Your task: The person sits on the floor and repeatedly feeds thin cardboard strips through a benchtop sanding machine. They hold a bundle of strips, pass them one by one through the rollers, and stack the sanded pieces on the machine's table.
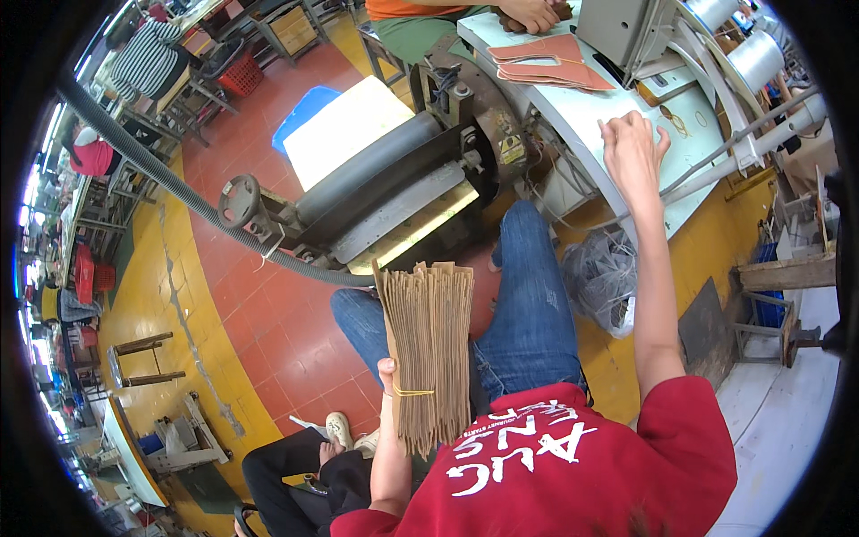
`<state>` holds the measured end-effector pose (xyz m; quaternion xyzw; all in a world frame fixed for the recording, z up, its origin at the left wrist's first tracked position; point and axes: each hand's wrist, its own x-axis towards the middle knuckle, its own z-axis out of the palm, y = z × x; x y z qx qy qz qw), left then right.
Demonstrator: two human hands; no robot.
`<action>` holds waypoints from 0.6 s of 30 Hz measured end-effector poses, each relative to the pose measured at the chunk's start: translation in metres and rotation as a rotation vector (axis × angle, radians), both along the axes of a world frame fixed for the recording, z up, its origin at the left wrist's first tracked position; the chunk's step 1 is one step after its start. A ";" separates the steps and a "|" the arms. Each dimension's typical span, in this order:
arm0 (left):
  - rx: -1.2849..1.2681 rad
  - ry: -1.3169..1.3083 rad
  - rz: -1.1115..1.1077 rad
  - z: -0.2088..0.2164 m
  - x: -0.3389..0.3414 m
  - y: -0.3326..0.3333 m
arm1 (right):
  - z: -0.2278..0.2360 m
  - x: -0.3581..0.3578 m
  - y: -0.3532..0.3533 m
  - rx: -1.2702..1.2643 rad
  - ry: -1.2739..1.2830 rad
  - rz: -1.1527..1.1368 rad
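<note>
While the person sits in a red shirt and blue jeans, the left hand [387, 374] is nearest the camera, its fingers wrapped around the lower part of a thick bundle of brown strips [429, 349] bound with a yellow rubber band [413, 391]; the bundle stands roughly upright over the person's left thigh, its top fanning slightly in front of the machine. Beyond the knees, on the red tiled floor [268, 322], stands a dark roller machine [394, 192] with a long grey roller and a small hand wheel at its left end — a ribbed grey hose [170, 183] curves past it from the upper left. To the right of the legs, a crumpled clear plastic bag [601, 276] lies on the yellow floor strip beneath the bench. Farther up, the right hand [633, 148] reaches out at arm's length and rests on the pale bench [573, 112], fingers loosely spread and bent, holding nothing that can be made out. Farther along the same bench lies a stack of reddish-brown cut pieces [550, 63] — another person's hand [530, 13] rests just past them at the top edge.
</note>
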<state>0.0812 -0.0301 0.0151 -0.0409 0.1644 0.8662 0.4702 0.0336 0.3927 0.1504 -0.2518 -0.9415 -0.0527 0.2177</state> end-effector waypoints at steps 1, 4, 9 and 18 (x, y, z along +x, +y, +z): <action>0.002 -0.003 0.005 -0.001 0.000 0.002 | -0.002 -0.006 0.007 0.046 -0.053 -0.085; 0.023 -0.029 0.018 -0.004 -0.002 0.006 | -0.013 -0.010 0.025 0.108 -0.103 -0.280; 0.074 -0.086 0.082 -0.014 -0.010 0.015 | -0.035 -0.012 0.057 0.014 -0.078 -0.376; 0.208 -0.155 0.204 -0.013 -0.039 0.030 | -0.020 -0.005 0.048 -0.087 -0.123 -0.385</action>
